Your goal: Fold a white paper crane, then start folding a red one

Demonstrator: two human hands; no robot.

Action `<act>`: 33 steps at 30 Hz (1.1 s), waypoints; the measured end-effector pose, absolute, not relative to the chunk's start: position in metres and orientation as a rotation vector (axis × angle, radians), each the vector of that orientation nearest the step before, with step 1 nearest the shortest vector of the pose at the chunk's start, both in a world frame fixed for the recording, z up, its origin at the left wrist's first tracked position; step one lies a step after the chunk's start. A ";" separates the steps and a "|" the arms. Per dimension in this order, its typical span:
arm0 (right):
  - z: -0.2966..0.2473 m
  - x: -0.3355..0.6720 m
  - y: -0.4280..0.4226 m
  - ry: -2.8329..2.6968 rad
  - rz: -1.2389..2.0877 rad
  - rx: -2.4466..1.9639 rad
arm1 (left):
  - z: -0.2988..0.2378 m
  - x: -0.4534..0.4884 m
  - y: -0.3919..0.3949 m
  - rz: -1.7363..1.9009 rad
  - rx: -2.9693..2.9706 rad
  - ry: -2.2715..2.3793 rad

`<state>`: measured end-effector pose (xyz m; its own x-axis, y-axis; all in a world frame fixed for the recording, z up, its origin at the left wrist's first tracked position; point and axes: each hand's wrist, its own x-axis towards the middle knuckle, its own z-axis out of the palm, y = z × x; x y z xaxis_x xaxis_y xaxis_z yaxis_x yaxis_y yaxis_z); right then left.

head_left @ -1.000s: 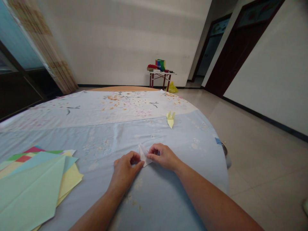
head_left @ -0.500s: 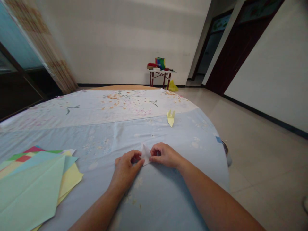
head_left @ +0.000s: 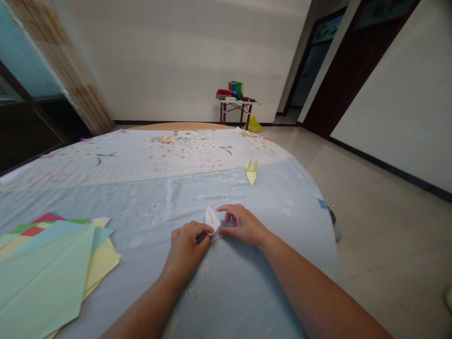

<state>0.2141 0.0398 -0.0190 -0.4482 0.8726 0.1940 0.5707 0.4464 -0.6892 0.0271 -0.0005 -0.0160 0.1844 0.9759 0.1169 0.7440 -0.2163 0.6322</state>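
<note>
A small folded piece of white paper (head_left: 212,219) stands over the blue part of the tablecloth, its tip pointing away from me. My left hand (head_left: 190,239) pinches its lower left edge between thumb and fingers. On the other side, my right hand (head_left: 242,225) has thumb and index finger apart, the thumb tip close to the paper's lower right corner. Whether that thumb touches it I cannot tell. Farther off to the right lies a pale yellow folded paper figure (head_left: 251,172) with two upright points.
Several coloured paper sheets (head_left: 45,278) lie fanned out at the left, a pale green one on top. A floral tablecloth (head_left: 148,162) covers the round table. By the far wall stands a small table (head_left: 236,102) with a colourful bag (head_left: 236,89) on it.
My right index finger has lifted off the paper and stretched out, widening the gap to the thumb. The white paper has opened a little and leans left; my left hand still pinches it.
</note>
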 end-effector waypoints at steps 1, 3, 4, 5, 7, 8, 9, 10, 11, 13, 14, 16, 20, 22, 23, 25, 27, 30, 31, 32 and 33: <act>-0.018 0.214 0.040 -2.188 0.718 -1.178 | -0.016 0.027 -0.001 0.710 2.039 1.610; -0.017 0.215 0.039 -2.260 0.683 -1.098 | -0.017 0.026 0.000 0.713 2.049 1.595; -0.017 0.215 0.039 -2.296 0.674 -1.062 | -0.017 0.025 -0.001 0.715 2.055 1.584; -0.017 0.216 0.039 -2.326 0.669 -1.035 | -0.017 0.024 -0.001 0.714 2.061 1.571; -0.018 0.217 0.038 -2.360 0.663 -1.002 | -0.018 0.023 -0.001 0.702 2.074 1.548; -0.019 0.218 0.038 -2.367 0.665 -0.990 | -0.017 0.023 -0.001 0.695 2.078 1.542; -0.019 0.219 0.038 -2.367 0.669 -0.985 | -0.017 0.022 -0.002 0.685 2.079 1.537; -0.019 0.219 0.038 -2.360 0.675 -0.990 | -0.017 0.022 -0.002 0.676 2.079 1.533; -0.020 0.220 0.038 -2.351 0.682 -1.000 | -0.016 0.022 -0.002 0.668 2.078 1.531; -0.020 0.220 0.038 -2.344 0.688 -1.021 | -0.015 0.022 -0.002 0.647 2.083 1.530; -0.020 0.220 0.038 -2.347 0.685 -1.025 | -0.015 0.022 -0.002 0.637 2.090 1.528; -0.020 0.221 0.038 -2.370 0.678 -1.005 | -0.014 0.020 -0.002 0.621 2.117 1.515; -0.018 0.223 0.038 -2.397 0.699 -0.950 | -0.013 0.016 -0.002 0.577 2.222 1.457; -0.017 0.223 0.038 -2.399 0.704 -0.938 | -0.013 0.014 -0.002 0.548 2.273 1.441; -0.017 0.224 0.038 -2.400 0.703 -0.936 | -0.013 0.014 -0.002 0.539 2.294 1.439; -0.016 0.224 0.038 -2.410 0.697 -0.942 | -0.014 0.014 -0.002 0.520 2.336 1.441; -0.016 0.224 0.038 -2.427 0.693 -0.953 | -0.014 0.014 -0.003 0.492 2.382 1.441; -0.015 0.223 0.037 -2.463 0.676 -0.961 | -0.012 0.015 -0.004 0.418 2.457 1.428; -0.015 0.223 0.037 -2.474 0.669 -0.965 | -0.011 0.015 -0.005 0.389 2.481 1.424; -0.014 0.223 0.036 -2.483 0.660 -0.973 | -0.009 0.016 -0.006 0.355 2.504 1.425; -0.014 0.223 0.035 -2.490 0.652 -0.983 | -0.008 0.017 -0.007 0.319 2.528 1.434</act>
